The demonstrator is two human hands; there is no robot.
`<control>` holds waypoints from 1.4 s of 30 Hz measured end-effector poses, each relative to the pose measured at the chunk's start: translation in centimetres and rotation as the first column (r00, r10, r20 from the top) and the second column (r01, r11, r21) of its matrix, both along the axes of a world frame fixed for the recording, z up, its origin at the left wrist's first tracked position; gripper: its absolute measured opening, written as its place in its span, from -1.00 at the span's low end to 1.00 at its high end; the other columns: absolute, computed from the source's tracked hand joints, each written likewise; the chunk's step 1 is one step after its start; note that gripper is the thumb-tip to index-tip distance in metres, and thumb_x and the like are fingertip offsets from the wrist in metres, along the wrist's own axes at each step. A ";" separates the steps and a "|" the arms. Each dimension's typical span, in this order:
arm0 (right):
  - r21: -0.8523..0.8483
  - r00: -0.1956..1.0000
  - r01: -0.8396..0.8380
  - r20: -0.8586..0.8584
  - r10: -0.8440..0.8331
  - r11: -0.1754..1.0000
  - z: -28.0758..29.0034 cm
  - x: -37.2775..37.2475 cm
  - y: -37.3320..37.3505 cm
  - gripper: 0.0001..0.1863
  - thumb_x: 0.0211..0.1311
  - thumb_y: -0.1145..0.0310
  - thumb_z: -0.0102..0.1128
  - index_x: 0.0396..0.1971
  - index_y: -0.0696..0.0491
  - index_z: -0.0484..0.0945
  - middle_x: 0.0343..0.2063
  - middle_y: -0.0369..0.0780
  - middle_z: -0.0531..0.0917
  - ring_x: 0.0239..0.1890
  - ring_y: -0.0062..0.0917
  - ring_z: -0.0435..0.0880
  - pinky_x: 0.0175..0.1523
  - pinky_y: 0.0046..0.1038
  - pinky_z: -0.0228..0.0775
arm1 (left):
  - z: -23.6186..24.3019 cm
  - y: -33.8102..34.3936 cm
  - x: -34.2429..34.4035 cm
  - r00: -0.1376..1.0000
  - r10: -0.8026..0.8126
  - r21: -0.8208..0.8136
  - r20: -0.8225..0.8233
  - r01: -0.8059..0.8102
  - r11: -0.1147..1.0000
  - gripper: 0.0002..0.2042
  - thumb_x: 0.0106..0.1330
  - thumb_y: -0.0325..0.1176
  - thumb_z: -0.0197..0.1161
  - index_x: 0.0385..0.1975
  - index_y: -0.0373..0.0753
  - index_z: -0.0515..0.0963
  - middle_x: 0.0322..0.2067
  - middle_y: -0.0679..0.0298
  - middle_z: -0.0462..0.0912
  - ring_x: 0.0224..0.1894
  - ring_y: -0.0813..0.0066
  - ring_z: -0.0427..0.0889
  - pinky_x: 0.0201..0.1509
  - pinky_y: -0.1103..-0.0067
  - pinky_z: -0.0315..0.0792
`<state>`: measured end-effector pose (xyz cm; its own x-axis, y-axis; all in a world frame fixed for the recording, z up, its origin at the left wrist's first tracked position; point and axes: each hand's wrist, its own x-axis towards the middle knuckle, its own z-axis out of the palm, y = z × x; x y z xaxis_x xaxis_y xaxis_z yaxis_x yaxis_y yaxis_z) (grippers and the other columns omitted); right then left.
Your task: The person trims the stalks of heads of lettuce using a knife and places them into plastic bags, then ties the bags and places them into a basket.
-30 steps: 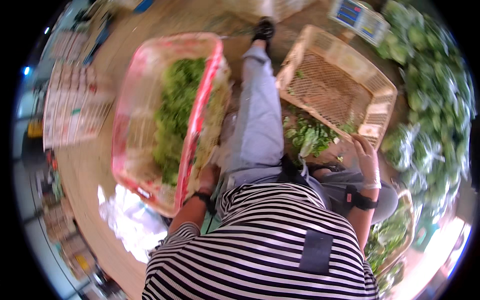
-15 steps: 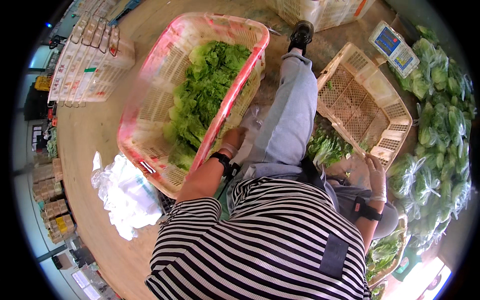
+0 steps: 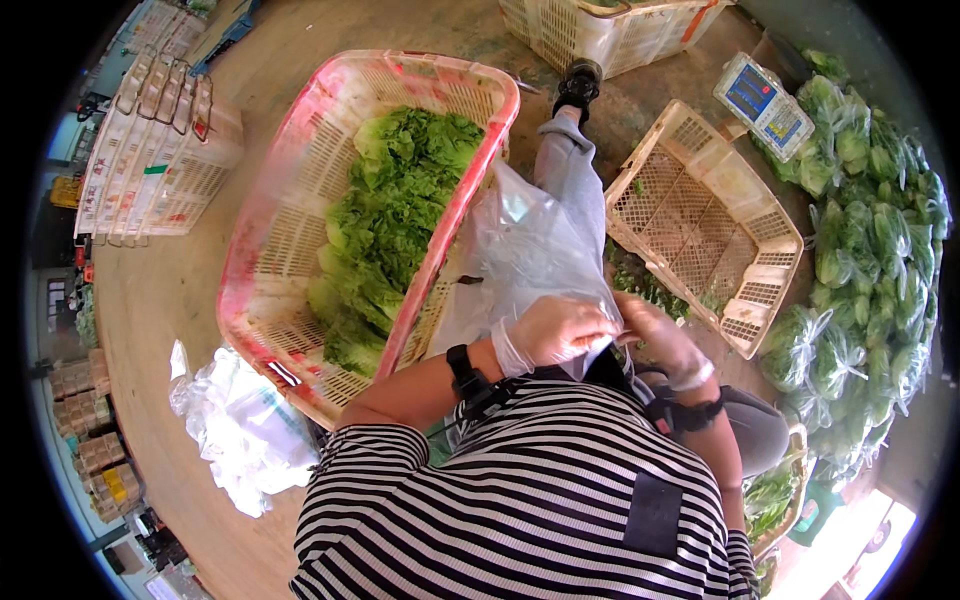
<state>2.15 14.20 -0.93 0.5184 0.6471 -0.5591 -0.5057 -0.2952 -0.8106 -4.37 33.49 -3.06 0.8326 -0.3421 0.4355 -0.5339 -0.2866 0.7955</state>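
A clear plastic bag point(image 3: 525, 240) hangs over my leg, its upper edge gathered near my lap. My left hand point(image 3: 560, 332), in a thin see-through glove, is closed on that edge. Close beside it, my right hand point(image 3: 662, 338), also gloved, pinches the same edge, and the fingertips of both hands nearly meet. To the left stands a large white crate with a pink-red rim point(image 3: 240, 250), holding leafy green lettuce point(image 3: 400, 215). Some loose green leaves point(image 3: 650, 285) lie on the floor beyond my right hand.
At the right is a tilted, shallow beige crate point(image 3: 690, 235), with a digital scale display point(image 3: 765, 105) behind it. Bagged greens point(image 3: 870, 260) are piled along the right side. White plastic bags point(image 3: 240, 430) lie at the left, below stacked crates point(image 3: 160, 150). Another crate point(image 3: 620, 40) stands ahead.
My left hand has come up from beside the lettuce crate with the plastic bag. My right hand has left the beige crate's edge and joined it at the bag in front of me.
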 end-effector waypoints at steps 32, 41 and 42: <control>0.343 0.414 0.814 0.224 -0.883 0.468 1.2 2.1 -8.8 -0.59 0.29 0.13 0.01 -0.02 0.13 0.44 -0.16 -0.27 0.56 -0.11 -0.58 0.50 -0.02 -0.53 0.37 | 0.2 7.7 -1.6 0.500 0.023 -0.225 -0.866 -0.430 0.874 -0.66 0.25 -0.20 0.17 -0.10 -0.31 0.44 -0.14 0.13 0.51 -0.04 0.41 0.46 0.03 0.49 0.33; -0.328 0.821 0.157 0.568 0.062 0.932 0.5 -1.0 -4.0 -0.76 0.10 0.31 0.26 -0.29 0.15 0.59 -0.53 -0.28 0.60 -0.49 -0.61 0.55 -0.35 -0.54 0.42 | 1.1 0.3 9.1 0.691 0.248 -0.362 -0.679 -0.609 0.706 -0.79 0.31 -0.29 0.11 -0.26 -0.27 0.59 -0.59 0.43 0.55 -0.57 0.69 0.41 -0.46 0.68 0.32; -0.578 0.896 -0.010 0.358 0.264 0.816 1.7 -0.6 -4.1 -0.77 0.10 0.33 0.25 -0.30 0.15 0.59 -0.53 -0.26 0.60 -0.50 -0.58 0.56 -0.35 -0.53 0.43 | 1.6 0.9 8.7 0.671 0.404 -0.031 -0.622 -0.537 0.843 -0.79 0.30 -0.27 0.11 -0.25 -0.24 0.59 -0.65 0.28 0.56 -0.65 0.55 0.45 -0.55 0.58 0.33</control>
<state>1.52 10.12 0.73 0.7063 0.3782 -0.5984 -0.0893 -0.7910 -0.6053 4.35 34.38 -1.50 0.9651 0.2024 -0.1665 0.2030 -0.1757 0.9633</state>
